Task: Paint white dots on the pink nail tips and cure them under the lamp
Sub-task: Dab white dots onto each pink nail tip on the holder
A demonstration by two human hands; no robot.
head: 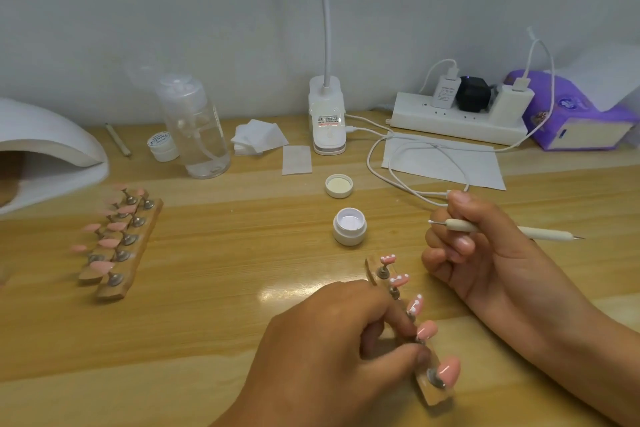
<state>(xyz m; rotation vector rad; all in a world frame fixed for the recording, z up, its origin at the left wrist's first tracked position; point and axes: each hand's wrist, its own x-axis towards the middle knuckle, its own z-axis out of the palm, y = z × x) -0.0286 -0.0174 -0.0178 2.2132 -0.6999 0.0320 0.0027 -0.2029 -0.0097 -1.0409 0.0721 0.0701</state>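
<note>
My left hand (pixel 332 343) grips a wooden holder strip (pixel 433 392) at the table's near edge. It carries several pink nail tips (pixel 426 329) on metal pins; the three farthest show white dots, the nearest (pixel 449 368) looks plain. My right hand (pixel 485 246) holds a white dotting pen (pixel 540 232) sideways, its left point tipped with white, above and right of the strip. An open jar of white gel (pixel 349 225) stands beyond the strip. The white curing lamp (pixel 52 156) sits at the far left.
Two more wooden strips with plain pink tips (pixel 117 239) lie left of centre. The jar's lid (pixel 339 185), a clear pump bottle (pixel 197 128), a small closed jar (pixel 162 146), cotton pads (pixel 258 137), a desk lamp base (pixel 327 118), cables, a power strip (pixel 457 121) and a purple tissue pack (pixel 571 114) line the back.
</note>
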